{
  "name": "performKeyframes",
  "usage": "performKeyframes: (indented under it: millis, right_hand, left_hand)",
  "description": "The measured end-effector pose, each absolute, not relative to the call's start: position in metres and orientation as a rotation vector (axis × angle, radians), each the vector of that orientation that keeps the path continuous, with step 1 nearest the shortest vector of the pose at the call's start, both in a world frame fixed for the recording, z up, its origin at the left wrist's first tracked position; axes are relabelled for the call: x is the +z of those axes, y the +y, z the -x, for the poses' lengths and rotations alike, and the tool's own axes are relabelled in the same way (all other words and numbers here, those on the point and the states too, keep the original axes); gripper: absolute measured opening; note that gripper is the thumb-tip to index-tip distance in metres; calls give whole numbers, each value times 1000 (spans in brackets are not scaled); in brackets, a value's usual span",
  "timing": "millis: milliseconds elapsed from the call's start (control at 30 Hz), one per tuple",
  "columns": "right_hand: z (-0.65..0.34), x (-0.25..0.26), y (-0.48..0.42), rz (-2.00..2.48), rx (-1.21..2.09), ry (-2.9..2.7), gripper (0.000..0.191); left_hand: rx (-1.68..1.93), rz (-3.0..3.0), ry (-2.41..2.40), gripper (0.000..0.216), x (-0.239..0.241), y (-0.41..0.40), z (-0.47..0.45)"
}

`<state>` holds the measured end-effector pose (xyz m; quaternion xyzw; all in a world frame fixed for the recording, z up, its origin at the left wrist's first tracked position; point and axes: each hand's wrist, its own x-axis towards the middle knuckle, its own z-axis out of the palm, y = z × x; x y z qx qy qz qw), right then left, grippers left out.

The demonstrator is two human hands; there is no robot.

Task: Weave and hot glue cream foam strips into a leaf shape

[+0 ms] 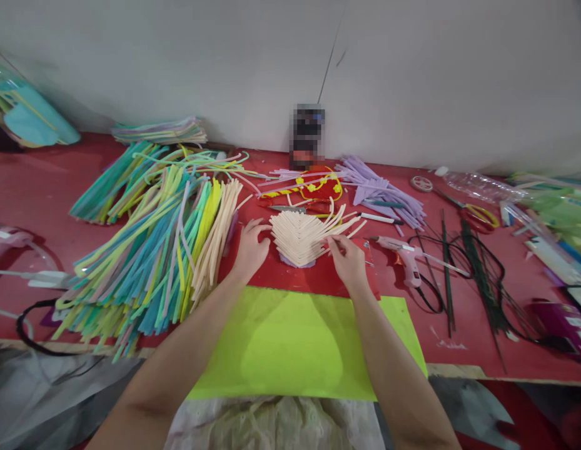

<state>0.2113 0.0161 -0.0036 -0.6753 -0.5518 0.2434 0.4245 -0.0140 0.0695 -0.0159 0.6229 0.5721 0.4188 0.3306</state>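
We see two bare hands on a red table (46,187). Between them lies a cream leaf shape (299,242) made of many thin strips laid side by side. It sits near the middle of the table, a bit back from the near edge.

The left hand (249,250) is on the left side of the leaf shape. Its fingers are bent and loose, not closed, and the tips touch the left edge of the shape. The right hand (349,259) is on the right side. Its thumb and first finger are pinched together on the end of one cream strip of the shape, and the other fingers are curled.

A bright green sheet (294,344) lies at the near edge of the table, under both arms and just in front of the leaf shape.

A big pile of coloured strips (154,262) lies toward the left edge, just beside the left hand. A pink glue gun (405,250) lies near the right hand. Behind the shape, toward the far edge, are purple strips (379,190) and a red and yellow thing (313,186). Dark green wires (478,275) and scissors (478,215) lie toward the right edge.
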Motion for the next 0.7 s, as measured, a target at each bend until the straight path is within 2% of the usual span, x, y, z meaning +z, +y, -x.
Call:
performKeyframes:
  millis: [200,333,500,700]
  right_hand:
    - [-212,-3,16,1693,604,-1377,31]
    - [-211,-2,17,1692,602,-1370,32]
    - [-212,0,15,1684,618,-1359,32]
    - [-221,-4,17,1613,412,-993,40]
  left_hand:
    - [1094,-1151,1261,30,-4,66,5]
    - [1023,-854,1174,45,-1,63,-2]
    - [919,-959,1137,32,-2,60,-4]
    - [1071,-914,1075,44,5,59,0]
